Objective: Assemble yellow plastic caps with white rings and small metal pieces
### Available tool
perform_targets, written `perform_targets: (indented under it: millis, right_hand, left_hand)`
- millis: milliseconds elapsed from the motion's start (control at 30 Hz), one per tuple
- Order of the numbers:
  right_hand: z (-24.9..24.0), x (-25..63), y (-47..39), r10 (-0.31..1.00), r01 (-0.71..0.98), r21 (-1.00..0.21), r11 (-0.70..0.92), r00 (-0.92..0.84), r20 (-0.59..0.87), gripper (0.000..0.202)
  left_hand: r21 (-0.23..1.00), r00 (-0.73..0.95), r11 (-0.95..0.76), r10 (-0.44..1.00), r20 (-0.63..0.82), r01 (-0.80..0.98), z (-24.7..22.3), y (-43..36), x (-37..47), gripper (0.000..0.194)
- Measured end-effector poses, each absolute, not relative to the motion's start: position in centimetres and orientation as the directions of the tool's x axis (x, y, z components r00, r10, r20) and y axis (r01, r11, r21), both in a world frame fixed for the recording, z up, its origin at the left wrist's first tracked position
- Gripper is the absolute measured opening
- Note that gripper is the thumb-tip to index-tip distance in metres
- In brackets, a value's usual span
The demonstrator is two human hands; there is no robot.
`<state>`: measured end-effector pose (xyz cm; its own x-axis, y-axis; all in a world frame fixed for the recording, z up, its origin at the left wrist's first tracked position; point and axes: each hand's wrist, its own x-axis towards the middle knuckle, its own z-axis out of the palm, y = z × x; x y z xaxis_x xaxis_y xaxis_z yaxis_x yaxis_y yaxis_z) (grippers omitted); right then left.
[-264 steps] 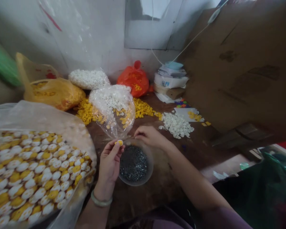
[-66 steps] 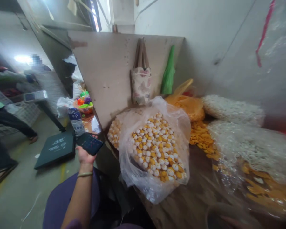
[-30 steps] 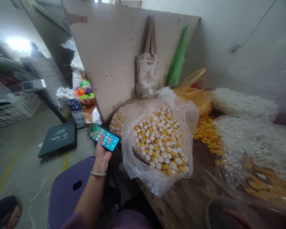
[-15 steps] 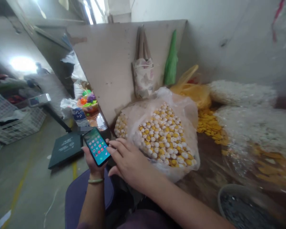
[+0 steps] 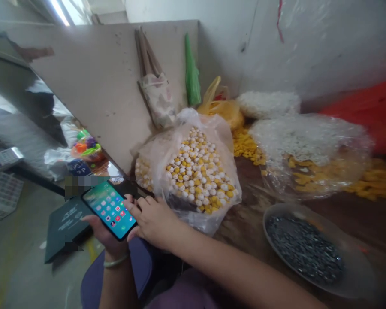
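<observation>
A smartphone (image 5: 111, 209) with a lit screen of app icons lies tilted in my left hand (image 5: 106, 236). The fingers of that hand are closed round the phone from below, and its thumb shows at the left edge. My right hand (image 5: 154, 221) is over the phone's right side, fingers stretched and thumb apart near the lower corner. One fingertip is at the screen; I cannot tell whether it presses. Just beyond my right hand stands a clear plastic bag (image 5: 227, 154) full of small white and yellow round pieces (image 5: 199, 171).
A bowl of dark shiny bits (image 5: 305, 246) sits at the right on the brown table. Behind it lie a clear bag of white pieces (image 5: 305, 141) and loose yellow pieces (image 5: 376, 180). A platform scale (image 5: 62, 223) stands on the floor at left. A cloth bag (image 5: 159, 96) hangs on the panel.
The view has turned right, so the scene has shifted left and more of the bowl and a red sheet show. My right hand's thumb is closer to the phone; the left still holds it.
</observation>
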<state>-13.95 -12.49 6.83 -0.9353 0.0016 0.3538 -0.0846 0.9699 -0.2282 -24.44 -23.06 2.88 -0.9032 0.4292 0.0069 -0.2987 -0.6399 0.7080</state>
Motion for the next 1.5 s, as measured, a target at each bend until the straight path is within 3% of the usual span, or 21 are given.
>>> perform_targets:
  millis: [167,467,933,1200,1500]
  right_hand:
    - [7.2,-13.9,-11.8,0.022,-0.047,-0.207,0.977,-0.947,0.322,0.077]
    - [6.4,-13.1,-11.7,0.057,-0.038,-0.223,0.974,-0.912,0.406,0.084]
    - [6.8,-13.0,-11.5,0.045,-0.07,-0.265,0.962,-0.913,0.405,0.068]
    - [6.3,-12.0,-11.2,0.038,-0.075,-0.278,0.958,-0.924,0.379,0.057]
    - [6.2,-12.2,-10.8,0.017,-0.109,-0.269,0.957,-0.904,0.427,0.053]
  left_hand:
    - [0.718,-0.876,-0.647,0.47,0.108,-0.259,3.3,-22.0,-24.1,0.078]
    - [0.693,-0.872,-0.667,0.477,0.112,-0.276,4.1,-21.1,-23.7,0.074]
    - [0.746,-0.874,-0.619,0.475,0.104,-0.247,2.9,-20.8,-25.0,0.082]
    - [0.756,-0.837,-0.624,0.51,0.201,-0.198,3.1,-21.1,-25.4,0.081]
    - [0.757,-0.876,-0.582,0.481,0.025,-0.298,2.3,-20.6,-26.1,0.094]
